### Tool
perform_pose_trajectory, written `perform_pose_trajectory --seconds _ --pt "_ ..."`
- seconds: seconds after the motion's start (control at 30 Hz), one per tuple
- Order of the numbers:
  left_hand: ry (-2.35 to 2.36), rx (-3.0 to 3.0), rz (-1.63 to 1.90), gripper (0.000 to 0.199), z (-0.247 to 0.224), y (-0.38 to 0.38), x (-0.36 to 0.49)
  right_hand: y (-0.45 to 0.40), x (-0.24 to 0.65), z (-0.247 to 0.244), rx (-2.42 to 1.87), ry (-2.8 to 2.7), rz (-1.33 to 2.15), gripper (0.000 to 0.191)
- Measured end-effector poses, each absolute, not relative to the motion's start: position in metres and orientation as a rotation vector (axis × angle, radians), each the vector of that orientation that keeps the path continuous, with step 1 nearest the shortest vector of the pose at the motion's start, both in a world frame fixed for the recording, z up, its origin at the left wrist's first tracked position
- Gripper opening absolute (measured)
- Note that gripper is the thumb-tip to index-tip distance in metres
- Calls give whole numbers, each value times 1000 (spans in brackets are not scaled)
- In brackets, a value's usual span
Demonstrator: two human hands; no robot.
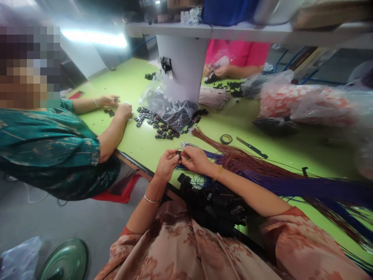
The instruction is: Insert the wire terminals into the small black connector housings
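Though mostly hidden, a small black piece [179, 155] is clamped by the left grip [167, 165] and right grip [196, 159].

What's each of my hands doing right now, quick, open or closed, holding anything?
Left hand: closed on a small black piece.
Right hand: closed, fingertips at that piece; whether it grips a wire can't be told.
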State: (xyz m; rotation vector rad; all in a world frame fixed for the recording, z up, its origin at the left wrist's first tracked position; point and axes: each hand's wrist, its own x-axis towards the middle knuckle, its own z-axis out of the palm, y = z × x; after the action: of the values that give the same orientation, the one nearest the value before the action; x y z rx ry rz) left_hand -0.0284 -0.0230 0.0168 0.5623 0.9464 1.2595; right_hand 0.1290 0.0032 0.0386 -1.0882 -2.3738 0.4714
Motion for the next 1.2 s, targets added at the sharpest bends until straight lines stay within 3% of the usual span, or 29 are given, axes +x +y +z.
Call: perform_pose_trajectory --seconds 0.3,0.43,0.57,0.67,0.97,1.2 --pt "1050 616 1258 37 14 -28 -26 -1 126 31 -1155 -2369 578 11" --pt "1055 610 1246 33 17 -26 -31 15 136 36 -1170 -2340 669 20" --pt "1040 589 1235 29 20 -20 -36 45 155 34 -1637 -2286 472 20" --pt "1030 576 1212 28 18 -16 -35 56 164 28 -1816 -2364 507 19" --pt "969 533 1236 27 14 -11 -24 48 164 31 -1699 -2363 291 23" --pt "816 471 1259 23 12 -7 -13 33 155 44 -1137 -2124 756 14"
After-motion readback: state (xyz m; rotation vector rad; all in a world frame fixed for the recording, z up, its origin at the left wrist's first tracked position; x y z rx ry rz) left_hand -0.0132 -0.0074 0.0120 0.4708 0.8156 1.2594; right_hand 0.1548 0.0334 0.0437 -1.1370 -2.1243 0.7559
